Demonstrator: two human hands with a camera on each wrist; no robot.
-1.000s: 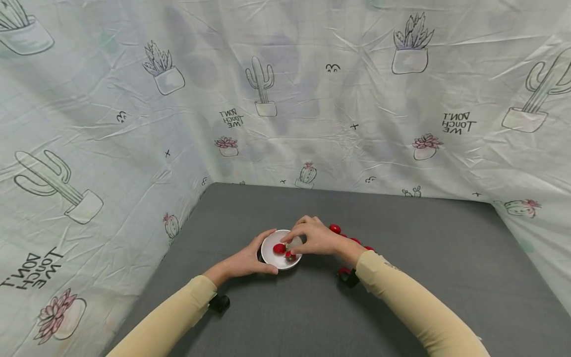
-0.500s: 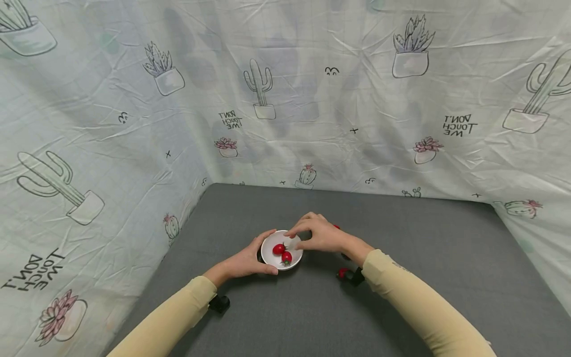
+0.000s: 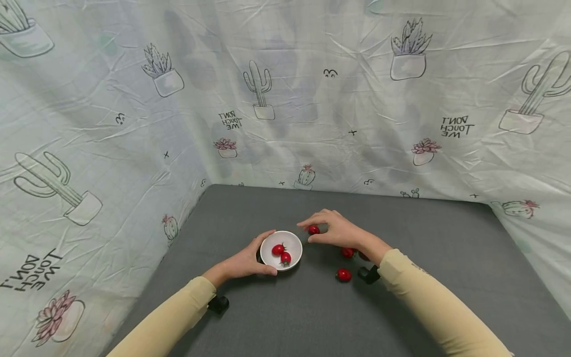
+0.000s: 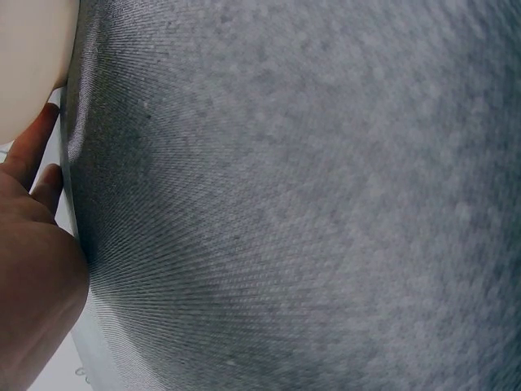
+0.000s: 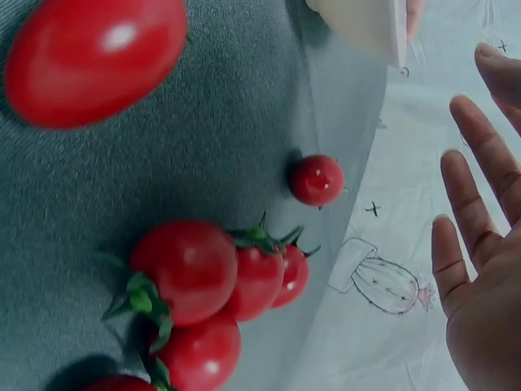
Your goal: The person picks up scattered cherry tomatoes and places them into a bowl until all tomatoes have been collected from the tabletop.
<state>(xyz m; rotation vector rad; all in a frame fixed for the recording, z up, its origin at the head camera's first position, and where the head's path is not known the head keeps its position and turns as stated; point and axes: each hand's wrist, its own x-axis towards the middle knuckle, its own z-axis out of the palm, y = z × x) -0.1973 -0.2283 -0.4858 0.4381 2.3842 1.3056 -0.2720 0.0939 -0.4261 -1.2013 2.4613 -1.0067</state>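
Observation:
My left hand (image 3: 247, 260) grips the side of a small white bowl (image 3: 293, 243), thumb at its near edge and fingers at its far edge. Inside lie two cherry tomatoes, one red oval (image 3: 278, 250) touching a second tomato (image 3: 285, 258) with its green top showing. To the right of the bowl, my right hand (image 3: 342, 231) hovers with fingers spread and nothing held. Between its thumb and fingers, as the head view sees it, a single tomato (image 3: 314, 229) rests on the table. In the left wrist view the pale bowl (image 4: 32, 57) shows only partly.
Several tomatoes (image 5: 191, 273) lie bunched on the dark grey table (image 3: 401, 248), partly hidden under my right wrist in the head view. Another tomato (image 3: 343, 275) lies apart, nearer me. A patterned cloth (image 3: 285, 99) hangs behind and beside the table.
My right hand has moved from over the bowl to the right, fingers now spread, leaving the second tomato inside. The left hand and bowl have stayed put.

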